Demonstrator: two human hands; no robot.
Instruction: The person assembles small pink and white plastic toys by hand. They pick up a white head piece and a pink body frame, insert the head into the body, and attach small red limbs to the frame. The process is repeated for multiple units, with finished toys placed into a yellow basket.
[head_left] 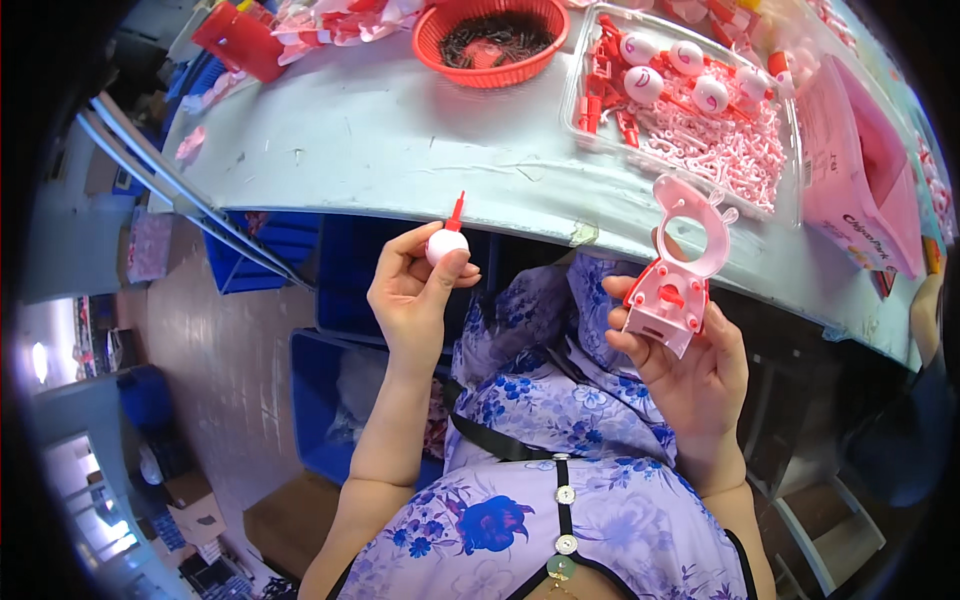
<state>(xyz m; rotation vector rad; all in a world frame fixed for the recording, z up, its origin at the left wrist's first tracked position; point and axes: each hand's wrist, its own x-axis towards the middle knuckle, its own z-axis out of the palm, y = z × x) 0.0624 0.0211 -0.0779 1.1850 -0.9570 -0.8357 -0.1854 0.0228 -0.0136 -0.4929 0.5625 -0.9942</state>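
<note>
Between the thumb and fingers of my left hand (408,285) is a small white ball with a red stem (448,244), its stem pointing up. My right hand (695,365) grips a pink and red plastic toy body (668,292) with a round ring at its top. The open underside of that part faces me, showing red pegs inside. Both hands are apart, in front of the table's near edge. Some right-hand fingers are partly hidden behind the part.
A clear tray (570,110) holds small pink pieces, red parts and several white balls. Left of it stands a red basket (490,75) of dark screws. A pink box (855,170) is at the right. Blue bins (310,400) sit below the pale table (340,140).
</note>
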